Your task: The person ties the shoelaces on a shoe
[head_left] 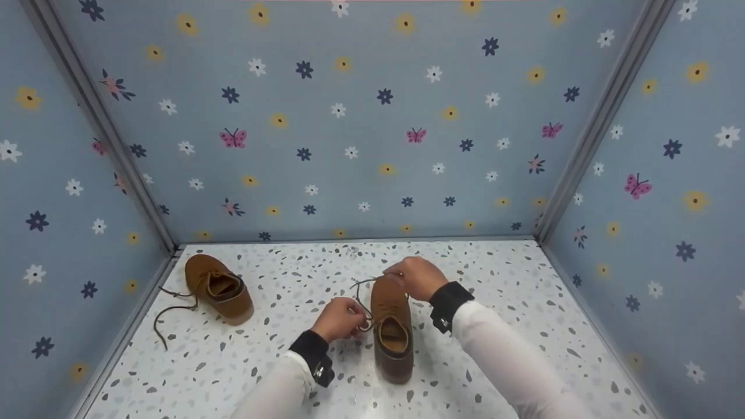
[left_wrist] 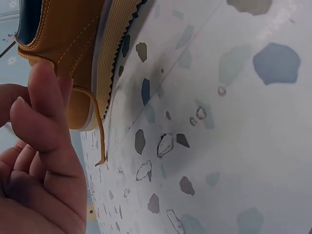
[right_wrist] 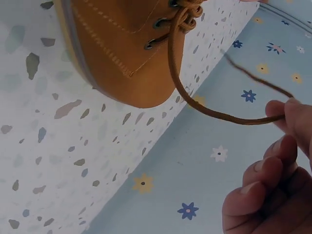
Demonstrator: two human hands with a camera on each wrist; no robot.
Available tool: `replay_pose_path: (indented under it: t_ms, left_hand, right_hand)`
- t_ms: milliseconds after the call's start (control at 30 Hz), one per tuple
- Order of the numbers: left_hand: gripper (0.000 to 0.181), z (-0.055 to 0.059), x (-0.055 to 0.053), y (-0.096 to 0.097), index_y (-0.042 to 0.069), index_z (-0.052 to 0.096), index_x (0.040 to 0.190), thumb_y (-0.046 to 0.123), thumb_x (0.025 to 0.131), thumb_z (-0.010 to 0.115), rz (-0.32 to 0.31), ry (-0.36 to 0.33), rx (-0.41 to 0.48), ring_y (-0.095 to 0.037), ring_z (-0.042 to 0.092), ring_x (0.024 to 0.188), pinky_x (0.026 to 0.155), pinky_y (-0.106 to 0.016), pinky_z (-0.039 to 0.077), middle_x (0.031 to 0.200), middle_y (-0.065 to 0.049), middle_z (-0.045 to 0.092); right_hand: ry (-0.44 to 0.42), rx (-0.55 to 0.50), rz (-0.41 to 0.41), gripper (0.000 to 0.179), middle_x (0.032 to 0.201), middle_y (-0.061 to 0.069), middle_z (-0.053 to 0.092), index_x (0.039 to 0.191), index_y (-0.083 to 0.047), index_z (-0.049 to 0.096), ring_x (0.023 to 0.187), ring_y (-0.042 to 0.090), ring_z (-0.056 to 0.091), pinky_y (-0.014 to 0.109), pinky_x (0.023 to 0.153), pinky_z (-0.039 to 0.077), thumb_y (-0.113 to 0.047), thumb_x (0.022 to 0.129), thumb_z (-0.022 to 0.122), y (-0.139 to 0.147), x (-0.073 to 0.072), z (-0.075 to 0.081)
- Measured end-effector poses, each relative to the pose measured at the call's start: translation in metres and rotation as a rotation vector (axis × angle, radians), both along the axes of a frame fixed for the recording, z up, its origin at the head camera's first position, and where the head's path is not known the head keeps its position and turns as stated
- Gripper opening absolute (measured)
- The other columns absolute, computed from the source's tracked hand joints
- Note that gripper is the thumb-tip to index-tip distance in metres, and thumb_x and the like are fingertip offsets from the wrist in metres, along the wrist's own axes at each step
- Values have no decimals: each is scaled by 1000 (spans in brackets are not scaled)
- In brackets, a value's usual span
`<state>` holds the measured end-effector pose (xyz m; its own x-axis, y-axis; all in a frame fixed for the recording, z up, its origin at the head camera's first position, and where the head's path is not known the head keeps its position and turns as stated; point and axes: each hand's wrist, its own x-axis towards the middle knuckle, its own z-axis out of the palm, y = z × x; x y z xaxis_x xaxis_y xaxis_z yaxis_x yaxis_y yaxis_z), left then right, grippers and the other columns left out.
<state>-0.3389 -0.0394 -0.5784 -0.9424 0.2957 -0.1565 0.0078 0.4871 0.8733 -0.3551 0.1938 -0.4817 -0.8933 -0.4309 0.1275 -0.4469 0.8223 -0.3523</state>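
A brown lace-up shoe [head_left: 390,295] stands upright on the floor, its toe pointing away. My right hand [head_left: 420,278], beyond its toe, pinches one shoelace [right_wrist: 229,118] between thumb and forefinger; in the right wrist view the lace curves out from the eyelets and a free end trails past the fingertips. On the shoe's left side, my left hand [head_left: 339,319] has thumb and fingertips together on the other lace [left_wrist: 99,124], whose end hangs down beside the sole. The fingers partly hide that grip in the left wrist view.
A matching brown shoe [head_left: 234,304] rests at the far left, its loose laces [head_left: 174,307] spread on the speckled white floor [head_left: 279,372]. Blue flowered panels [head_left: 361,134] with grey corner strips enclose the back and both sides.
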Motion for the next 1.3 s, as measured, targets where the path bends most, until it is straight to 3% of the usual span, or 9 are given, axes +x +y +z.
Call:
replay_pose_path:
  t_ms: [167,300,467,633,833,1033,1300]
  left_hand:
    - [9,1,1,0,4,71,86,8,91,65,-3,8,28,-17,74,59,49,-21,50,81,-6,78]
    - [7,2,2,-3,5,68,86,9,91,65,13,3,36,-19,75,60,50,-21,51,83,-7,79]
    - [12,2,1,-3,5,70,88,15,94,68,5,4,25,-10,70,57,53,-23,53,83,-7,80]
    - [19,4,-2,-1,6,75,87,20,97,67,18,7,-14,-13,72,61,54,-26,54,79,-2,78]
    - [16,5,-6,-1,7,69,93,22,97,66,71,-48,11,-16,73,63,53,-30,56,79,-1,78]
    - [13,6,-8,-1,6,61,103,17,97,61,112,-80,80,-11,70,59,58,-36,60,77,-3,78]
    - [9,3,-10,2,4,60,100,12,98,55,119,-93,142,-9,67,55,50,-27,53,72,-3,76]
  right_hand:
    - [-24,30,-9,34,135,6,73,137,-18,69,124,31,69,49,107,54,-21,104,65,4,0,-3]
    - [-8,23,-25,28,129,8,76,130,-13,74,121,31,71,48,105,55,-18,103,65,15,1,-8]
    - [-13,10,-33,22,121,10,78,121,-11,77,114,31,73,48,100,57,-18,103,67,25,4,-10]
    - [-19,-4,-18,18,114,10,79,114,-10,79,105,29,75,47,93,60,-16,101,68,32,8,-15]
    - [-61,-18,73,17,110,8,80,112,-11,80,97,24,75,43,86,60,-16,103,66,33,11,-22]
    - [-126,-35,190,19,112,6,80,115,-10,79,101,23,75,41,90,60,-16,103,65,19,14,-29]
    - [-196,-5,293,23,119,3,79,121,-12,78,107,19,74,35,94,59,-18,105,62,-2,19,-42]
